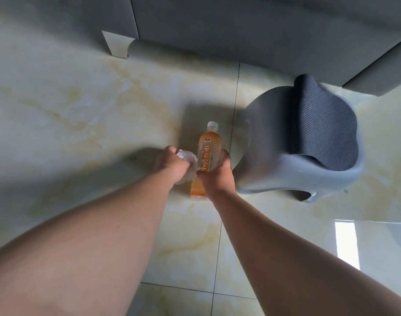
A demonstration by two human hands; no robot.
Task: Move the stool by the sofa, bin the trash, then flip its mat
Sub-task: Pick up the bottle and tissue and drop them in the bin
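Note:
An orange drink bottle (208, 142) with a white cap lies on the tiled floor at the centre, cap pointing away from me. My right hand (215, 172) is closed around its lower half. My left hand (172, 164) is closed on a crumpled white wad of paper or plastic (187, 157) just left of the bottle. The grey plastic stool (270, 133) stands to the right of the bottle. A dark grey ribbed mat (327, 126) lies on its seat, its far end bent upward.
The grey sofa (240, 30) runs along the top of the view, its base close behind the stool. A white card or paper piece (115, 45) sits on the floor by the sofa's base at upper left. Glossy marble-pattern floor tiles (81, 110) surround everything.

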